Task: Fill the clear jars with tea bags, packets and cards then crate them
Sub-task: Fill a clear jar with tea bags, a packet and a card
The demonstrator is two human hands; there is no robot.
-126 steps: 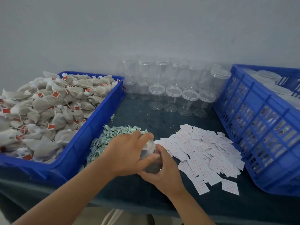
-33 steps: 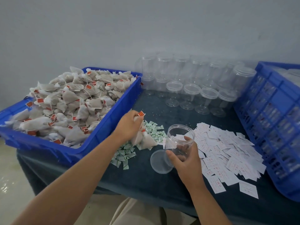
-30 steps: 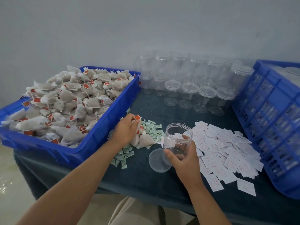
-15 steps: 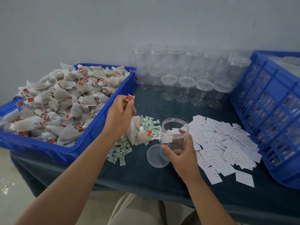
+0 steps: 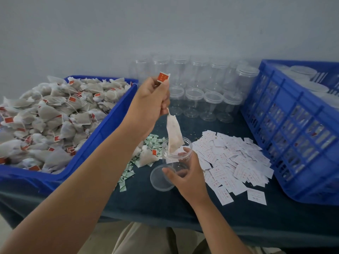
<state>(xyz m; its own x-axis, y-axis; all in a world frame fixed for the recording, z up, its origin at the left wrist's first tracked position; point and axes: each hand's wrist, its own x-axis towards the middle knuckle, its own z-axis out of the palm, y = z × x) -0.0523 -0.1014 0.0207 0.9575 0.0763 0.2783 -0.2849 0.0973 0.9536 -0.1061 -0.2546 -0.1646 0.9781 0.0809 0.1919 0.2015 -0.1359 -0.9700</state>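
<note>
Thread and a small red paper tag [image 5: 163, 77] are pinched in the curled fingers of the left hand [image 5: 152, 99], which is raised above the dark blue worktop [image 5: 165, 208]. From that hand we see a pale, pyramid-shaped mesh tea bag [image 5: 173, 134] hanging straight down on its string, its lower end dipping into the mouth of an open clear plastic jar [image 5: 177, 154]. The right hand [image 5: 187, 178] grips this jar from the near side, thumb on one wall and fingers wrapped round the other, one fingertip at the rim. The jar leans a little. We cannot tell whether its base touches the worktop.

Just beside the jar, partly under the right thumb, lies a round clear lid [image 5: 159, 177], flat on the worktop. To its left we note a scatter of small green packets [image 5: 128, 173] with a few loose tea bags [image 5: 146, 156] on top. To the right of the jar spreads a heap of white printed cards [image 5: 234, 162].

A blue plastic tray [image 5: 108, 125] heaped with tea bags sits at the left. At the back stand rows of empty lidded clear jars [image 5: 194, 99], and a blue slatted crate [image 5: 293, 125] at the right holds closed jars.
</note>
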